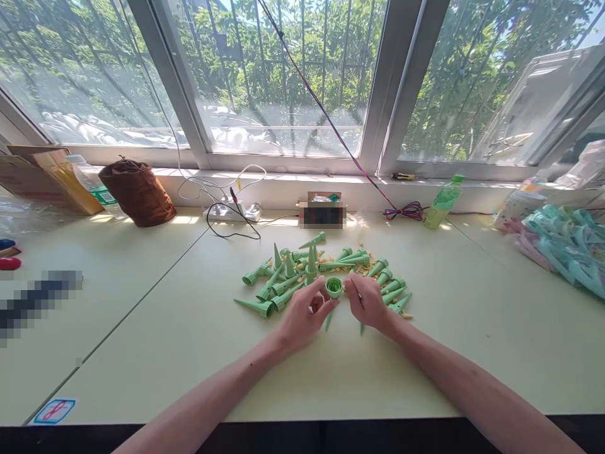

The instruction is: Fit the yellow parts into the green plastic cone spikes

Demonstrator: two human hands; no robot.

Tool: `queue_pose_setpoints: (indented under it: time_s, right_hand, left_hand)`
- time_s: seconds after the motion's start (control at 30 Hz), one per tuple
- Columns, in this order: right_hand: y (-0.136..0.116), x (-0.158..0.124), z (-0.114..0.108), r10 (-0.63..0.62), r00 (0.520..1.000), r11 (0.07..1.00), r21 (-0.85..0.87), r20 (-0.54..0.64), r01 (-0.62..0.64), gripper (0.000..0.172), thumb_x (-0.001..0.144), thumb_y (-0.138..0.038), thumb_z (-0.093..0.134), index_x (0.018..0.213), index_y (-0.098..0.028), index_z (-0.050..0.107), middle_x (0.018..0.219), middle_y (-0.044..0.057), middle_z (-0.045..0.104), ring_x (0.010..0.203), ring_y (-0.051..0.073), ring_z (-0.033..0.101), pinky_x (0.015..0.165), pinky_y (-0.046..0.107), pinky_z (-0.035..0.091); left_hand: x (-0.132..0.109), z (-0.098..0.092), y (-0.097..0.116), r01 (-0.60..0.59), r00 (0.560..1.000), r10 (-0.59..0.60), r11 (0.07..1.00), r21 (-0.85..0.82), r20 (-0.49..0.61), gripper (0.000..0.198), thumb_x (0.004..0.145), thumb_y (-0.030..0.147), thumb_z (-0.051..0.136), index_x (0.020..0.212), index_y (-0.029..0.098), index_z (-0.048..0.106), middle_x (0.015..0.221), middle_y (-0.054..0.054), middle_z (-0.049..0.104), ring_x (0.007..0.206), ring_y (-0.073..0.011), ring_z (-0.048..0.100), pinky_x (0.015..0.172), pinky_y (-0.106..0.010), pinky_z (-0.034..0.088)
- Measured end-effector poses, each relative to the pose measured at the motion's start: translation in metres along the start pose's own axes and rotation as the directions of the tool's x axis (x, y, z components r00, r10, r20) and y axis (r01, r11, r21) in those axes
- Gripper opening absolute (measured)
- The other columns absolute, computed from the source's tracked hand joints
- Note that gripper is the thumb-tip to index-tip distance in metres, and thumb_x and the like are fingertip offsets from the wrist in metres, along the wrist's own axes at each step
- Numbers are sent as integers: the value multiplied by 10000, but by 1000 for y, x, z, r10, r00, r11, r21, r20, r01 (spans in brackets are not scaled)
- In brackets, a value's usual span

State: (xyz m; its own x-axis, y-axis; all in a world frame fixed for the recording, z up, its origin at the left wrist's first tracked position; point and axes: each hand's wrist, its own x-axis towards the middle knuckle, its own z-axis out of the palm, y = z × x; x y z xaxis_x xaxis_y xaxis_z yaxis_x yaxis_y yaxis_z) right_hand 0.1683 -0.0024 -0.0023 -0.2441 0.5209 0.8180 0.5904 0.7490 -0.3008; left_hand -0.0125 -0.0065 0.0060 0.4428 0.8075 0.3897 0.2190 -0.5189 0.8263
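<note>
Head view: the left hand (pixel 302 309) pinches a green cup (pixel 333 288) between thumb and fingers, its open mouth facing the camera, at the near side of a heap of green spikes (pixel 311 271). Just beside it, the right hand (pixel 367 301) has its fingers curled together; whether they hold anything, I cannot tell. A light grip on the outer wall, with fingertips off the rim, should keep the cup steady. Loose spikes and yellow bits (pixel 366 270) crowd the bench (pixel 189 353) around both hands, so sideways moves could knock them. Well behind lie a power strip (pixel 225 212), a brown pouch (pixel 137 192) and a bottle (pixel 443 202).
</note>
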Motion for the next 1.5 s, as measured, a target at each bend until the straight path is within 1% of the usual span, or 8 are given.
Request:
queue_pose_setpoints:
  time_s: [0.17, 0.4, 0.57, 0.7, 0.87, 1.13, 1.3, 1.5]
  right_hand:
    - [0, 1, 1, -23, 1000, 999, -32, -18, 23, 344, 994, -183, 361, 667, -227, 263, 538, -64, 279, 466, 106, 212, 491, 265, 201]
    - [-1, 2, -2, 28, 992, 999, -24, -125, -31, 318, 1002, -187, 365, 688, -225, 329, 560, -48, 336, 483, 110, 270, 501, 263, 244]
    - [0, 1, -2, -53, 995, 998, -31, -81, 50, 304, 1011, -190, 355, 709, -223, 348, 574, -45, 342, 485, 111, 282, 503, 264, 243]
    - [0, 1, -2, -108, 994, 994, -17, -8, 108, 286, 1010, -180, 355, 727, -219, 364, 577, -47, 363, 482, 108, 295, 502, 261, 235]
    - [0, 2, -1, -74, 997, 997, -29, 4, 74, 345, 1005, -195, 357, 670, -224, 280, 541, -59, 293, 467, 106, 221, 486, 272, 206]
    - [1, 1, 0, -32, 999, 999, -25, 0, 32, 337, 986, -181, 376, 669, -226, 268, 537, -64, 291, 461, 105, 211, 493, 271, 200]
    - [0, 0, -1, -21, 998, 999, -26, -55, 19, 340, 1009, -210, 346, 677, -229, 280, 563, -55, 298, 481, 113, 238, 504, 271, 222]
    - [-1, 1, -2, -51, 999, 998, -21, 0, 51, 300, 1017, -205, 336, 718, -223, 349, 580, -49, 340, 485, 110, 285, 504, 261, 240]
  left_hand:
    - [0, -1, -2, -81, 995, 83, 996, 38, -46, 168, 919, 275, 542, 1041, 180, 609, 766, -2, 589, 534, -65, 452, 461, -177, 310]
    - [-2, 2, 1, 78, 995, -85, 988, -136, -50, 269, 925, 433, 530, 1043, 192, 530, 725, 29, 558, 448, -50, 433, 443, -175, 314]
    - [2, -3, 5, 275, 960, -225, 879, -390, 169, 614, 951, 628, 313, 691, 136, 573, 460, 1, 486, 390, -98, 449, 427, -223, 348]
    - [5, -6, 11, 349, 932, -261, 833, -429, 251, 595, 921, 647, 385, 678, 136, 567, 459, -10, 521, 373, -99, 452, 413, -229, 357]
    - [5, -7, 10, 310, 946, -238, 860, -404, 219, 463, 913, 587, 475, 735, 161, 517, 474, 29, 497, 389, -93, 461, 409, -210, 340]
    - [3, -7, 5, 252, 962, -208, 928, -276, 178, 378, 914, 497, 535, 1079, 160, 578, 541, 55, 478, 448, -91, 478, 419, -195, 355]
    - [1, -5, 8, 177, 977, -141, 954, -242, 158, 367, 928, 483, 512, 1081, 153, 566, 543, 59, 447, 463, -79, 442, 443, -192, 355]
    - [-1, -4, 6, 86, 991, -73, 989, -123, 108, 271, 926, 407, 539, 1048, 165, 552, 604, 56, 432, 508, -82, 438, 479, -203, 359]
